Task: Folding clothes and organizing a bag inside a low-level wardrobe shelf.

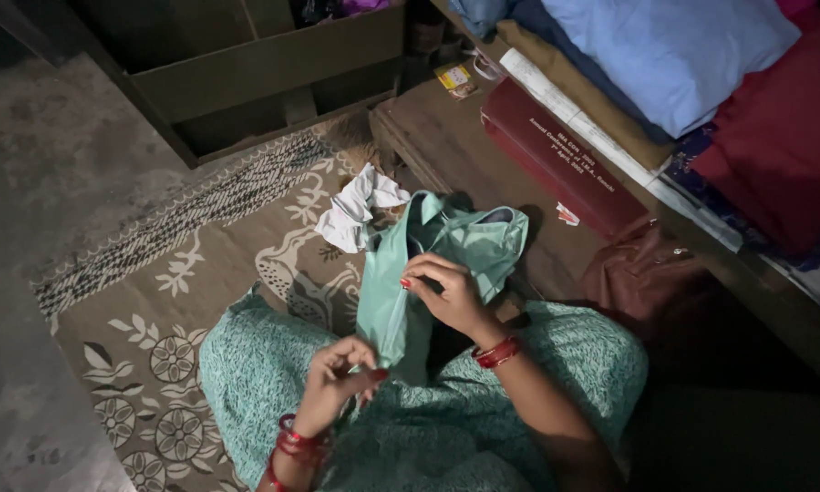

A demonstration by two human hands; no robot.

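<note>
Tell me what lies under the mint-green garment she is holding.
Under the mint-green garment lie the patterned brown rug, the person's teal-clad lap and the edge of a white cloth. Whatever sits directly beneath its folds is covered.

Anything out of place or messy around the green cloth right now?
Only a crumpled white cloth lying loose on the rug beside the green cloth. Both hands, left and right, pinch the green cloth; nothing looks spilled or torn.

Home: patterned rug (pixel 182 273), stacked bedding (pixel 674 55)
</note>
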